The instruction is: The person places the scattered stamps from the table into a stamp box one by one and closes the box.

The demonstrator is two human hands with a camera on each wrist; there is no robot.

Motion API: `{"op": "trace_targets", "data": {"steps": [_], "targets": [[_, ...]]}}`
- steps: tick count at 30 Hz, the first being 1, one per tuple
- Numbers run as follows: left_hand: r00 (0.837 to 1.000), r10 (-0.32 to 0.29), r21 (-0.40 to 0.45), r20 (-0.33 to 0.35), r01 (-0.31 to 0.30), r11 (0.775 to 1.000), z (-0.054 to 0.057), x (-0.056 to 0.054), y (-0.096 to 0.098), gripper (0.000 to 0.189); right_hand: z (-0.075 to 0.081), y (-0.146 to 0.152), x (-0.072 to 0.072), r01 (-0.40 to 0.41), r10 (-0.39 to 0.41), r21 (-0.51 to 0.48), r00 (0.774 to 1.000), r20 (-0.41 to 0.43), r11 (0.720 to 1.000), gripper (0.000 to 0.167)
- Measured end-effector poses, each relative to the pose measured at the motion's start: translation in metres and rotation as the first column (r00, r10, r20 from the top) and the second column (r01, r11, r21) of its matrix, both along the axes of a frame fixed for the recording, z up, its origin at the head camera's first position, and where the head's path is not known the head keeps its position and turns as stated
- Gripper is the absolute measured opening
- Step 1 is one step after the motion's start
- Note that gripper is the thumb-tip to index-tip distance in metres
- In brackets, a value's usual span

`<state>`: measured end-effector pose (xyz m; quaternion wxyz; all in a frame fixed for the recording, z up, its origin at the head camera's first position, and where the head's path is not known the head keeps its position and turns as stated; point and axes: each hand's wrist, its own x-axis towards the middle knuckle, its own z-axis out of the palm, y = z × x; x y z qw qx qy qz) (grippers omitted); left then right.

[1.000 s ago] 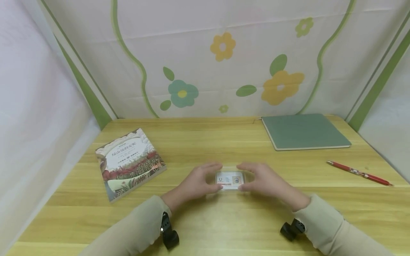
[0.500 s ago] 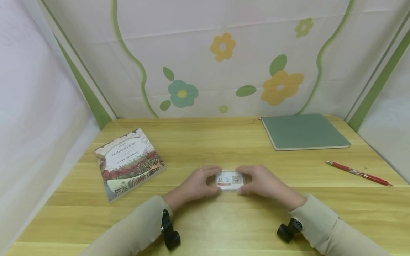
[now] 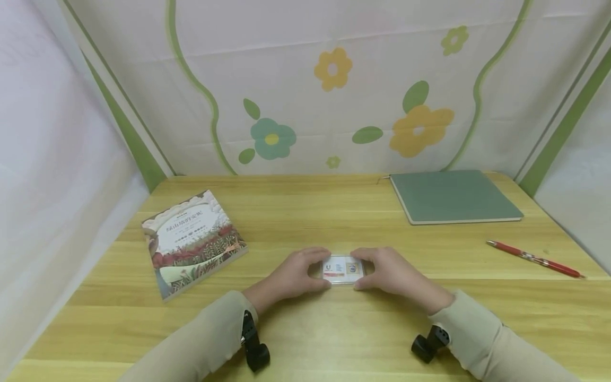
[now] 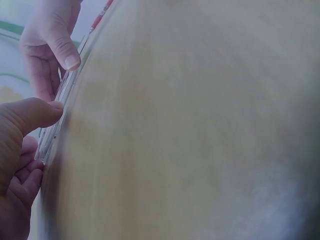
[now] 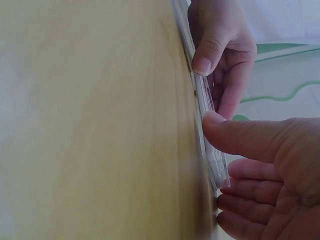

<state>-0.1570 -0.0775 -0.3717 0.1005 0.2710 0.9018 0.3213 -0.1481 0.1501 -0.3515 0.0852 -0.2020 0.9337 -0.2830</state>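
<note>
A small flat clear plastic case [image 3: 342,269] with a white printed face and an orange-framed picture lies on the table in front of me. My left hand [image 3: 297,273] holds its left end, the thumb at the near edge and the fingers at the far edge. At the right end my right hand [image 3: 389,270] grips it the same way. Seen side-on in the left wrist view, the case [image 4: 49,137] is a thin transparent slab close to the tabletop. The right wrist view shows my right thumb against the near side of the case [image 5: 214,165]. Its underside is hidden.
On the left of the wooden table [image 3: 296,212] lies an illustrated paperback book [image 3: 193,241]. A green notebook [image 3: 453,196] is at the back right, with a red pen [image 3: 534,258] nearer me. A flower-printed cloth [image 3: 305,90] hangs behind the table.
My thumbs have shifted from over the case's face to its near edge. The right hand has moved slightly left, and the case now sits at a slightly different tilt. Other objects stay put.
</note>
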Motion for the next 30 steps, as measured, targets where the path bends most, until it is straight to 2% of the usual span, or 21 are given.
{"op": "trace_targets", "data": {"steps": [15, 19, 23, 30], "targets": [[1.000, -0.003, -0.016, -0.005, 0.003, 1.000, -0.0008, 0.0018, 0.0014, 0.062, -0.0048, 0.0019, 0.0017, -0.013, 0.013, 0.015, 0.999, -0.031, 1.000, 0.059], [1.000, -0.003, 0.002, -0.018, 0.003, 1.000, -0.0030, 0.0020, 0.0018, 0.061, -0.0045, 0.0011, 0.0022, -0.022, 0.023, 0.021, 0.999, -0.039, 1.000, 0.059], [1.000, 0.010, 0.031, 0.006, -0.011, 0.999, -0.0036, 0.0033, 0.0030, 0.061, -0.0023, -0.0006, 0.0020, -0.029, 0.030, 0.021, 0.999, -0.038, 0.999, 0.057], [0.999, 0.024, 0.055, 0.022, -0.025, 0.998, -0.0051, 0.0050, 0.0032, 0.061, -0.0025, -0.0030, 0.0032, 0.016, -0.016, -0.020, 1.000, 0.000, 1.000, 0.055]]}}
